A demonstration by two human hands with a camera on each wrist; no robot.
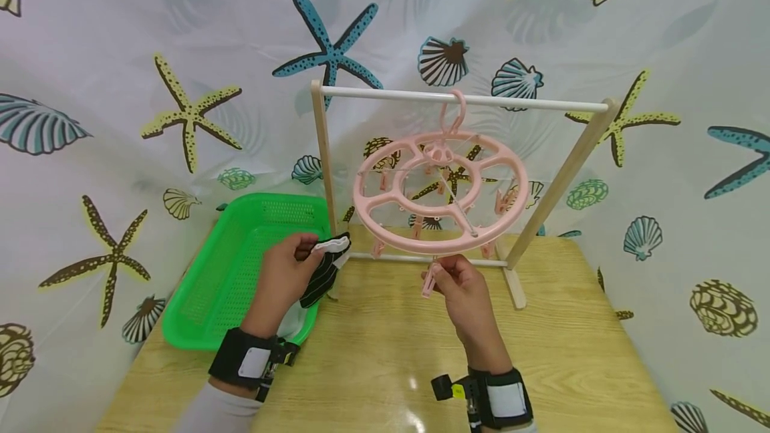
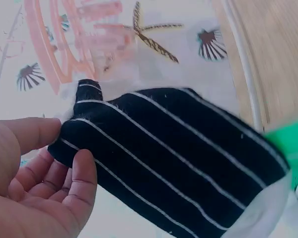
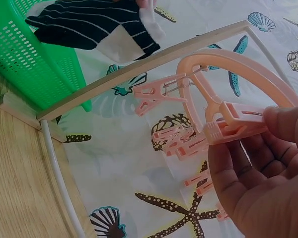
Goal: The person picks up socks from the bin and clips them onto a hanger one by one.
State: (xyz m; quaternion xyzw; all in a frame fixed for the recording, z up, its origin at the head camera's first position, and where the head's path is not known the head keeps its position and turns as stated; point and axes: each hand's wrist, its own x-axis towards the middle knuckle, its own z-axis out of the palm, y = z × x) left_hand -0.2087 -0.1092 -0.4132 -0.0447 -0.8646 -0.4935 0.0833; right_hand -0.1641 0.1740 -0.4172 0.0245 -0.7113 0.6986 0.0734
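My left hand (image 1: pixel 287 271) pinches a dark sock with thin white stripes (image 2: pixel 159 153) by its white cuff end, over the right side of a green basket (image 1: pixel 198 272). The sock's white patch shows in the right wrist view. With thumb and fingers my right hand (image 1: pixel 460 286) grips a pink clothespin (image 3: pixel 238 121) at the front of a round pink drying hanger (image 1: pixel 415 244). More pink clothespins (image 3: pixel 161 91) dangle from that ring, which hangs by its hook from a white bar (image 1: pixel 391 93).
The bar belongs to a rack with wooden side posts (image 1: pixel 562 182) standing on the wooden table (image 1: pixel 373 353). A lower white rod (image 1: pixel 385 257) runs between the posts. White cloth (image 1: pixel 293 321) lies in the basket's right part. A curtain with starfish and shells (image 1: pixel 240 32) hangs behind.
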